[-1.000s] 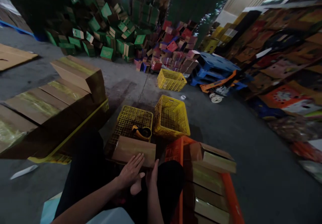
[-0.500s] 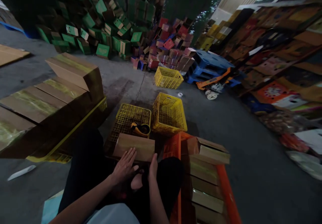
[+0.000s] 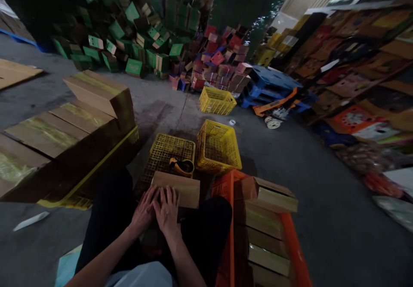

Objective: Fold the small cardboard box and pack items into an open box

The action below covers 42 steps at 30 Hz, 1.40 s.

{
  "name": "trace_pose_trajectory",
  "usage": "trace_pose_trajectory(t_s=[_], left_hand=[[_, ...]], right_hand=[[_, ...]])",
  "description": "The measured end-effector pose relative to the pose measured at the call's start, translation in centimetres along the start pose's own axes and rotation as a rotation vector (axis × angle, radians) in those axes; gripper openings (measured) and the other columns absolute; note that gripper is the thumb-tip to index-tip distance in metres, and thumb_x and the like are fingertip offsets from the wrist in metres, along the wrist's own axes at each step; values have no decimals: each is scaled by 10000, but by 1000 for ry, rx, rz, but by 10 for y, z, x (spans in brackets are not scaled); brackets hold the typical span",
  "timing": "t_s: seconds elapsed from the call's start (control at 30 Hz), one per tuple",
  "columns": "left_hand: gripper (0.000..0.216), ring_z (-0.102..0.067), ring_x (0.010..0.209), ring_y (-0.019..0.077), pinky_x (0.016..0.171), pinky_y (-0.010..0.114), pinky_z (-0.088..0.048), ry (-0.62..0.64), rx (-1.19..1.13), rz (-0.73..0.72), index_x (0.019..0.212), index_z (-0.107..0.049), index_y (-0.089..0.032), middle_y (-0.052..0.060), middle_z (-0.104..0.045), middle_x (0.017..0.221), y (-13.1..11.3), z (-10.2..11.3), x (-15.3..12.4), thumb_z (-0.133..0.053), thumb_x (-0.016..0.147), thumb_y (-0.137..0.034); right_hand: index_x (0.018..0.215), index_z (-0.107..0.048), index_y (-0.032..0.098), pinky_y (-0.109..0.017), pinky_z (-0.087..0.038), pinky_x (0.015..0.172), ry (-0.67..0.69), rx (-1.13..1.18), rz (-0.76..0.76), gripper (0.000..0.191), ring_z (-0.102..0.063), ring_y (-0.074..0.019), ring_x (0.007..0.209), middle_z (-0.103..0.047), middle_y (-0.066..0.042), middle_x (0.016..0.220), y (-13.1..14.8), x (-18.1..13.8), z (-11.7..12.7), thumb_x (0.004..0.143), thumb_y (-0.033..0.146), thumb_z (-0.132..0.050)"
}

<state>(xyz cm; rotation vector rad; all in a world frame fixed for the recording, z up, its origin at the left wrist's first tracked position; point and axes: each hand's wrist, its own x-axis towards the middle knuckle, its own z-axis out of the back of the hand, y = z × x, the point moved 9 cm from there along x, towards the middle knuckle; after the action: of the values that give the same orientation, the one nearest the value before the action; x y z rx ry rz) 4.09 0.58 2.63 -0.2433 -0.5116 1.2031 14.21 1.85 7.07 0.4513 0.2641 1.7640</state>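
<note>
A small brown cardboard box (image 3: 187,189) lies in front of my knees, on or against an upturned yellow crate (image 3: 158,149). My left hand (image 3: 143,209) rests at the box's near left corner, fingers stretched out. Beside it, my right hand (image 3: 167,207) lies flat on the box's near side with its fingers spread, close against the left. Just beyond the box, a yellow-and-black tape dispenser (image 3: 181,166) sits on the crate. What lies beneath the box is partly hidden by my hands.
An orange crate (image 3: 232,235) of cardboard boxes stands right of my knee. To my left, larger taped cartons (image 3: 48,132) fill a yellow crate. An open yellow crate (image 3: 235,149) stands ahead, with an orange pallet jack (image 3: 277,103) and blue pallets (image 3: 274,78) farther back.
My right hand has moved left from the box's right end and now lies next to my left hand. My left hand has slid left, towards the box's left corner.
</note>
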Motion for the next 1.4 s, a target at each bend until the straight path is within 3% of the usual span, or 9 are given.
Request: trace_pose_trajectory(t_s=[0.27,0.4,0.57,0.73,0.8,1.0,1.23,1.4], left_hand=[[578,-313,1473,265,1194,531,-254,49,41,80,1564,-259,-282,105,-342,1600,2,1,1,-407,1005,-290],[578,-369,1440,290,1176,551,-292,1,55,111,1540,-327,-266,116,-397,1566,1,5,6,-468,989,-371],[549,-324,1467,295,1152,538,-365,-71,-49,105,1515,-365,-330,64,-396,1567,-2,12,8,-484,979,-341],[578,-279,1487,313,1108,502,-438,-54,-179,241,1541,-303,-311,93,-180,1653,6,9,4,-465,989,-376],[582,-288,1482,323,1099,504,-443,-33,-231,313,1546,-291,-290,117,-183,1649,11,3,3,-444,997,-402],[656,-347,1453,338,1122,515,-405,-55,-317,382,1520,-361,-214,169,-300,1596,16,0,5,-496,952,-514],[686,-339,1453,359,1110,524,-420,-52,-246,389,1527,-351,-219,155,-317,1589,34,11,-3,-525,932,-515],[642,-262,1487,347,1124,508,-410,-100,-127,284,1534,-322,-198,159,-183,1645,25,22,-1,-503,959,-419]], right_hand=[[1492,-416,338,-649,-231,1150,-6,-33,-43,552,-375,-350,1418,-436,-79,1546,-14,-10,11,982,546,-447],[1494,-402,369,-680,-210,1138,-34,-52,-120,560,-371,-370,1420,-418,-73,1558,-43,-21,15,972,568,-451],[1485,-427,350,-685,-196,1135,-92,-45,-243,561,-351,-366,1435,-405,-90,1563,-96,-36,30,972,579,-432],[1487,-441,177,-520,-325,1155,-183,184,-368,663,-343,-307,1450,-390,-146,1562,-135,-46,39,986,599,-343],[1461,-479,157,-466,-355,1153,-202,289,-398,671,-368,-285,1439,-428,-139,1539,-142,-46,40,984,605,-332],[1320,-632,131,-434,-410,1115,-273,451,-500,662,-534,-295,1303,-553,-175,1419,-149,-43,49,962,618,-364],[1373,-585,120,-441,-389,1136,-193,446,-449,666,-474,-312,1363,-477,-187,1489,-137,-42,31,944,611,-445],[1404,-547,120,-501,-347,1158,-207,317,-357,647,-399,-318,1419,-411,-187,1541,-128,-42,25,993,577,-344]])
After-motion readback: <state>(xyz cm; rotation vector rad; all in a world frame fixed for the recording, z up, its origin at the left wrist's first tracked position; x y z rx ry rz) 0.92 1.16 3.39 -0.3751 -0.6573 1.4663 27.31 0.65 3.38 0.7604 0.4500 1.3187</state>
